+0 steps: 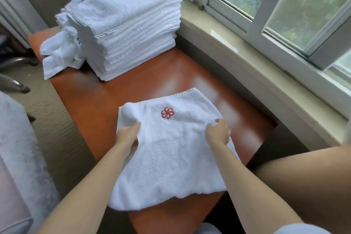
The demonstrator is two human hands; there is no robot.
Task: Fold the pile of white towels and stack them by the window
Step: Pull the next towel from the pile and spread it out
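White terry: towel (171,150) lies part-folded on the near end of the orange table (152,80), red flower logo (167,112) facing up.
Stack: folded towels (131,38) at the far end beside the window sill (228,30) — unfolded ones (58,53) bunched at its left.
Risk: near edge overhangs the table; a pull toward the person could drag the towel off.
Risk: uneven grips may skew the fold — the left corner is already bunched.
Left hand (128,133): fingers curled, gripping the towel's left edge.
Right hand (218,132): pinching the fabric at the right, knuckles up.
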